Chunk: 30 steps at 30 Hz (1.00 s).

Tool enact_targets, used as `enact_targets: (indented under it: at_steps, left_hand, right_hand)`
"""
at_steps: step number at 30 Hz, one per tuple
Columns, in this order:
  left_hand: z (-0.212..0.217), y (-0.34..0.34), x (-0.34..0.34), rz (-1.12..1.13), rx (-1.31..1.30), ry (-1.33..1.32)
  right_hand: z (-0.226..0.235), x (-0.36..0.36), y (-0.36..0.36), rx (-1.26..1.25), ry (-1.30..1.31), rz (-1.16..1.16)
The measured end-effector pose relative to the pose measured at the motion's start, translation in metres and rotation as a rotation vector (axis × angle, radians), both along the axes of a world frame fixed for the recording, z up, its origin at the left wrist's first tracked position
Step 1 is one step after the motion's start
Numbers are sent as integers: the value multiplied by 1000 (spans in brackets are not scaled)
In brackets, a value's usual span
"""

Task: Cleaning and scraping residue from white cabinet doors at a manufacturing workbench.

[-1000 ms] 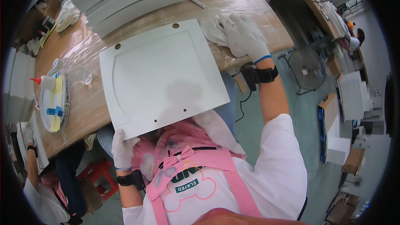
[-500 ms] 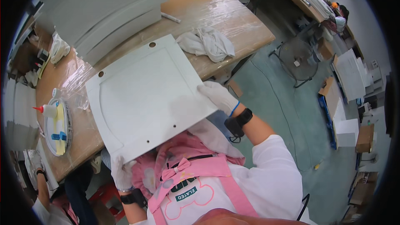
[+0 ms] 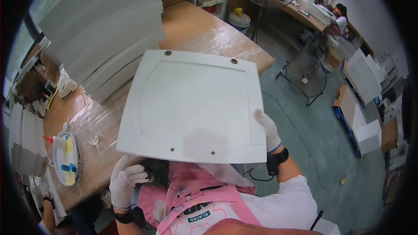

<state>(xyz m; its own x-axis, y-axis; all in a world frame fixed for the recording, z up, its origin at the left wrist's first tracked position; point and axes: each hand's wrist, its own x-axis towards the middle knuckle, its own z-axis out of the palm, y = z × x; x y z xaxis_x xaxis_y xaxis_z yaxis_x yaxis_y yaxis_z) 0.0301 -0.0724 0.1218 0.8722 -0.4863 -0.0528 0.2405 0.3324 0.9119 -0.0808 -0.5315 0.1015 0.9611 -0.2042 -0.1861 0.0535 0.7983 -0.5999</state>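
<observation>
A white panel [image 3: 200, 109] with a shallow recessed field, two larger holes by its far edge and two small ones by its near edge is held in front of me. It covers part of the wrapped table. My right hand [image 3: 268, 131], in a white glove, grips its right edge, the fingers partly hidden behind it. My left hand [image 3: 125, 182], also gloved, is at the near left corner. Its index finger and thumb reach the panel's edge, their tips partly hidden, and the other fingers are curled in.
Tall stacks of white panels [image 3: 109, 30] stand on the table [image 3: 204, 26]. A round lid [image 3: 76, 174] carries a white squeeze bottle [image 3: 58, 142] with a red tip. At lower left shows another person's gloved hand [image 3: 44, 188]. A floor fan [image 3: 302, 78] stands to the right.
The panel has turned clockwise and shifted right, the right hand going with it. My left hand's fingers have curled in at the near left corner. The white cloth is now out of sight.
</observation>
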Motion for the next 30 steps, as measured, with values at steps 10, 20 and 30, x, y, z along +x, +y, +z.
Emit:
enact_targets:
  at_steps: [10,20,30]
  left_hand:
    - [-6,5,8,68,43,108]
    - [-14,31,-8,372,168,154]
    - [-20,22,5,380,200,184]
  right_hand:
    - [-10,175,-146,-203,-126,-467]
    - [-114,378,-241,-880,12,-531]
    - [-117,380,-213,-500,163,-241]
